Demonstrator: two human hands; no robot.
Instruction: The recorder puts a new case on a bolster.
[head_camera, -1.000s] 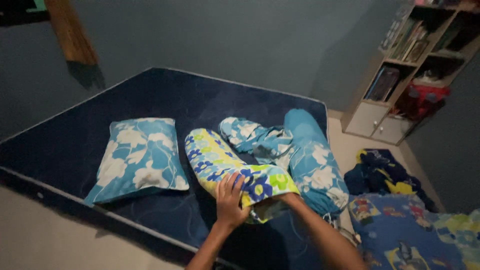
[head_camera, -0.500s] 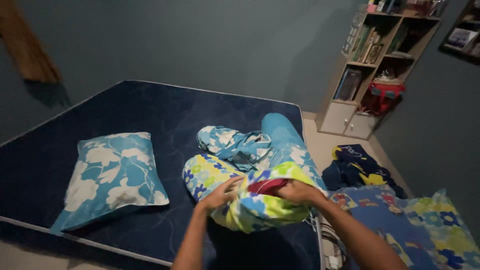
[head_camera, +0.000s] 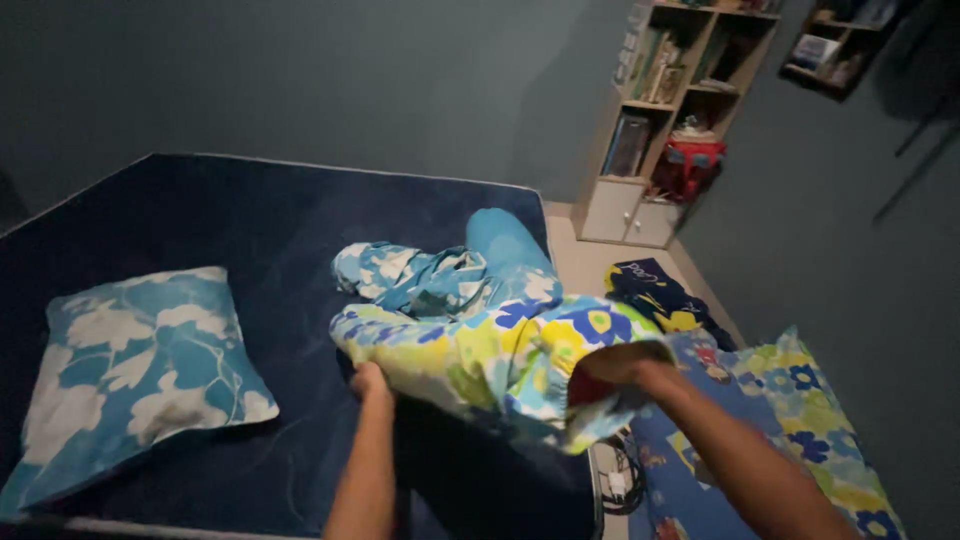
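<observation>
Hands (head_camera: 372, 385) grip soft, floral cotton pillowcase (head_camera: 490, 355).

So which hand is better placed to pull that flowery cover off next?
Probably the left hand: it grips the yellow-and-blue flowered cover from outside, near its closed end over the mattress. The right hand is hidden inside the cover's open end, so only its forearm shows.
</observation>
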